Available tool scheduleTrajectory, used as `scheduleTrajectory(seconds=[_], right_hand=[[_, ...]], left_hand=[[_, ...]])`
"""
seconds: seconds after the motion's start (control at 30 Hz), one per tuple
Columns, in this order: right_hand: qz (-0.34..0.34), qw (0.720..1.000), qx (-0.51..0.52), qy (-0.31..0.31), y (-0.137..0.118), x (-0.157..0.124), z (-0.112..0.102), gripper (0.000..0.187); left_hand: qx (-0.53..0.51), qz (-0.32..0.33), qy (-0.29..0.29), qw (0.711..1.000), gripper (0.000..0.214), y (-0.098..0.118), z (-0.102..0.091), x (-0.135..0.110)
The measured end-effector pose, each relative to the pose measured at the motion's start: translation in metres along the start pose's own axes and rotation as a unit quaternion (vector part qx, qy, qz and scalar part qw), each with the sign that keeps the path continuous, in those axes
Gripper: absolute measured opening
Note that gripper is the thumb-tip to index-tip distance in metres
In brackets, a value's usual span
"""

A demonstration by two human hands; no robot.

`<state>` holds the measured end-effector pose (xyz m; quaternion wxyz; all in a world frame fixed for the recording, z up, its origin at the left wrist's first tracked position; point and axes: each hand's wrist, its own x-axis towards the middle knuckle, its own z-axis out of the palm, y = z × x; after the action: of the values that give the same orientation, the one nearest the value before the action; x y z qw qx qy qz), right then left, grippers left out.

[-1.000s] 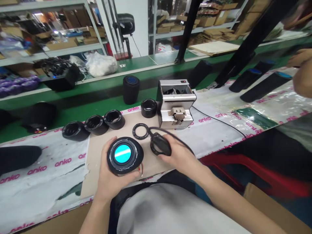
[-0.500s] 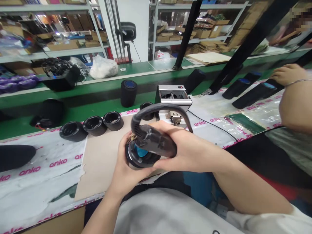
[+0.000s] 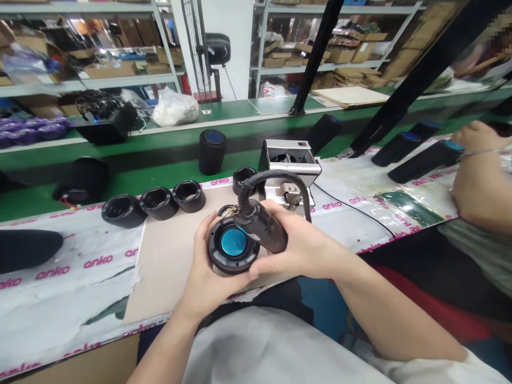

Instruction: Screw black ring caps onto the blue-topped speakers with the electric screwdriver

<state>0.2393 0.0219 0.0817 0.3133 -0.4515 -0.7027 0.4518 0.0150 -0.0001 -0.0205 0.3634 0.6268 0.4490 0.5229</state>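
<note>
Screwdriver (image 3: 264, 230) shifted aside, matte black barrel clamped in right hand (image 3: 304, 248), left hand (image 3: 208, 282) fingers wrapping round blue-centred speaker (image 3: 233, 244)

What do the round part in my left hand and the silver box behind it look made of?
The round part in the left hand: probably matte black plastic or rubber, glossy blue centre. The box: looks like brushed metal, silver-grey with crisp folded edges.

Grey metal shelves (image 3: 120, 81) stacked with cardboard boxes (image 3: 108, 69) line the far side, a white wall (image 3: 236, 26) between them. A green belt (image 3: 160, 173) runs along the far edge of the counter (image 3: 168, 266).
</note>
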Motion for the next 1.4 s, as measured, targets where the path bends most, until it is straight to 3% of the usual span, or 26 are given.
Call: scheduleTrajectory(seconds=[0.2, 0.4, 0.6, 0.73, 0.93, 1.1, 1.23, 1.4], right_hand=[[0.008, 0.998, 0.037, 0.058, -0.001, -0.005, 0.006, 0.08], [0.052, 0.998, -0.015, 0.014, -0.006, -0.006, 0.007, 0.07], [0.061, 0.998, -0.023, 0.019, -0.01, -0.006, 0.01, 0.066], [0.079, 0.996, -0.04, 0.026, -0.012, -0.012, 0.012, 0.069], [0.052, 0.996, -0.06, 0.028, -0.007, -0.014, 0.012, 0.072], [0.086, 0.992, -0.088, 0.025, -0.011, -0.014, 0.014, 0.078], [0.089, 0.991, -0.1, 0.0, -0.016, -0.018, 0.016, 0.071], [0.131, 0.986, -0.1, 0.021, -0.019, -0.013, 0.013, 0.083]], left_hand=[[-0.012, 0.001, -0.006, 1.0, 0.116, 0.002, 0.001, 0.0], [0.006, -0.023, -0.01, 1.0, 0.12, -0.002, 0.001, -0.002], [-0.013, -0.036, -0.015, 0.999, 0.116, 0.0, 0.001, -0.002], [-0.015, -0.047, -0.021, 0.999, 0.115, 0.007, 0.001, 0.0], [-0.043, -0.05, -0.033, 0.997, 0.114, 0.011, 0.001, 0.001], [-0.042, -0.047, -0.028, 0.998, 0.115, 0.007, 0.002, 0.0], [-0.052, -0.045, -0.035, 0.997, 0.114, 0.005, 0.003, -0.001], [-0.032, -0.012, -0.034, 0.999, 0.107, 0.002, 0.001, -0.004]])
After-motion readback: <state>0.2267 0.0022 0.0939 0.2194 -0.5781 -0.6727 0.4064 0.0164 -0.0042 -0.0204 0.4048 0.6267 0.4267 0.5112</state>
